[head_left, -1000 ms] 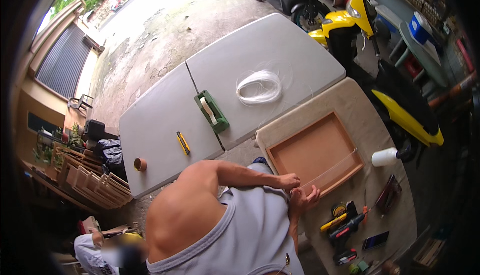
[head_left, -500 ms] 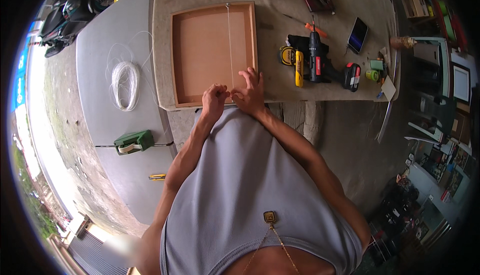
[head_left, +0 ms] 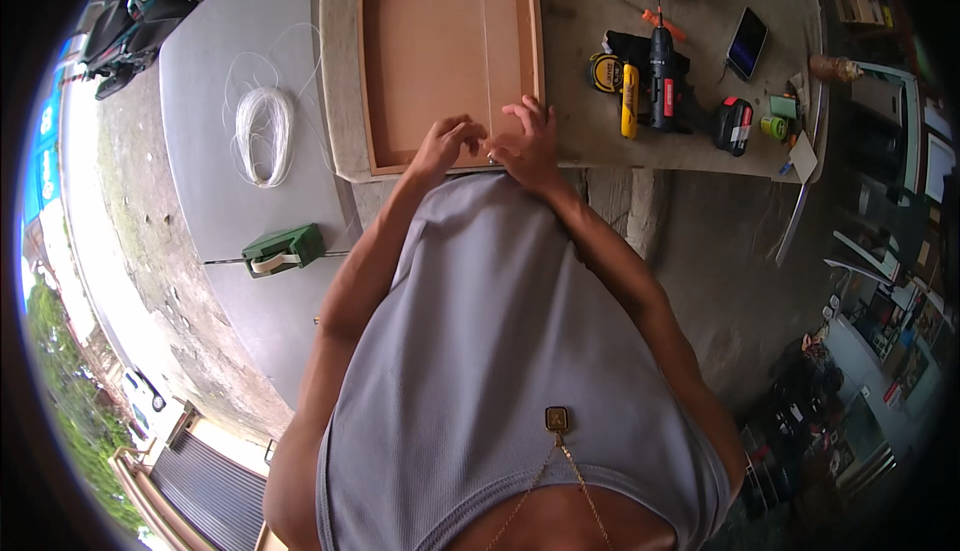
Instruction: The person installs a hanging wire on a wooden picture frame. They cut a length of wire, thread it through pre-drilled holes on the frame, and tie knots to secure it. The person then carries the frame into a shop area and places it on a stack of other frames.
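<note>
And here the white string [head_left: 486,51] is running along the right side of the wooden tray [head_left: 425,61] on the desk [head_left: 570,36], pointing straight away from the hands. The right hand [head_left: 530,156], fingers spread, is sitting nearest its close end; the left hand [head_left: 444,147] is bending its fingers alongside. Grip? Can't tell! Markings on the drill battery [head_left: 734,127] are showing too small to read.

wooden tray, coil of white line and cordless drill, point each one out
Wooden tray [head_left: 425,61], head view: bare inner floor, left half.
Coil of white line [head_left: 279,139], head view: strands on its right side.
Cordless drill [head_left: 662,76], head view: middle of its body.
</note>
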`<control>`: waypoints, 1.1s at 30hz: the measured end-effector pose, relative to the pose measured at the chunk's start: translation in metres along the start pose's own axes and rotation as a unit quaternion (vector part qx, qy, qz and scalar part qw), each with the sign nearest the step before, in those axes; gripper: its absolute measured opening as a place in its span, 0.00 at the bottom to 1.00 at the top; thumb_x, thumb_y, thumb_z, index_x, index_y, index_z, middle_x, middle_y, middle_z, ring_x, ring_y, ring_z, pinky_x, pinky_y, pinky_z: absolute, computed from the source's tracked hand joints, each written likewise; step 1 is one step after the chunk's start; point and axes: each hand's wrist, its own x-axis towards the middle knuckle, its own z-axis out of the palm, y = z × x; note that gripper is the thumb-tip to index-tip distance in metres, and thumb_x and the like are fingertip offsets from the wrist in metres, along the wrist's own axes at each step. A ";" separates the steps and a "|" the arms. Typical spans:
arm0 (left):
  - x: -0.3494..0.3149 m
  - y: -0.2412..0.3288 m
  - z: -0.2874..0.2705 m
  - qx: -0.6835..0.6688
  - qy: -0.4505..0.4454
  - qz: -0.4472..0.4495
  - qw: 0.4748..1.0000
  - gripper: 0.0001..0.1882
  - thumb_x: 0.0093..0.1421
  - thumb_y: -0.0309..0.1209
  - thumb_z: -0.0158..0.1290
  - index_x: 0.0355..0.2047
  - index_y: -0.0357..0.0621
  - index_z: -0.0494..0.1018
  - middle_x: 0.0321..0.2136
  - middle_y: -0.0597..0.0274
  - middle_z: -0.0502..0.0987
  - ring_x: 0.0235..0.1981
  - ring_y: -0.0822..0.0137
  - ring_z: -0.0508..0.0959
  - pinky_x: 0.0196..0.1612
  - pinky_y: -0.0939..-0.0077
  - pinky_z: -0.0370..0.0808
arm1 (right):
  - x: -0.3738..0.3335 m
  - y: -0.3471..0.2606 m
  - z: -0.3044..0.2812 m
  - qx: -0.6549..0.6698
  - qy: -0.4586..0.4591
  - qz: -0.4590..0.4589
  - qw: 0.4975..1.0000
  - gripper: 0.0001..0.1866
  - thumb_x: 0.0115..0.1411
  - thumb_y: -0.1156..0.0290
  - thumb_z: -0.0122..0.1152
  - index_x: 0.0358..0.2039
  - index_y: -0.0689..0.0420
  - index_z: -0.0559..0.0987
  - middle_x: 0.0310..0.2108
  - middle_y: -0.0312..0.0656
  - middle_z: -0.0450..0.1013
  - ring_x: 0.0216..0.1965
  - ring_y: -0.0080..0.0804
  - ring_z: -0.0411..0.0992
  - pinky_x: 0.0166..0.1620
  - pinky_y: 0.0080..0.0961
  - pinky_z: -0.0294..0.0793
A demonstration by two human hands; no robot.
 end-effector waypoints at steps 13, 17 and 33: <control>0.041 -0.012 -0.021 0.113 -0.030 -0.076 0.990 0.11 0.54 0.33 0.50 0.31 0.39 0.75 0.26 0.53 0.77 0.21 0.64 0.77 0.24 0.74 0.74 | -0.012 -0.014 0.002 0.463 0.058 0.331 0.820 0.08 0.57 0.69 0.56 0.32 0.61 0.79 0.32 0.36 0.75 0.38 0.20 0.70 0.46 0.14 0.64; 0.019 -0.019 -0.005 0.281 -0.004 0.129 0.951 0.08 0.51 0.30 0.53 0.31 0.41 0.77 0.21 0.57 0.77 0.21 0.65 0.78 0.27 0.72 0.75 | -0.007 -0.014 0.000 0.462 0.072 0.367 0.804 0.08 0.57 0.69 0.56 0.32 0.60 0.79 0.32 0.35 0.75 0.38 0.21 0.70 0.46 0.16 0.63; 0.028 -0.039 -0.011 0.127 0.031 0.072 0.989 0.11 0.48 0.32 0.56 0.32 0.42 0.78 0.21 0.59 0.78 0.22 0.70 0.79 0.27 0.75 0.75 | -0.005 -0.045 -0.011 0.402 0.136 0.372 0.825 0.09 0.58 0.70 0.56 0.31 0.63 0.79 0.28 0.36 0.75 0.33 0.18 0.70 0.44 0.16 0.65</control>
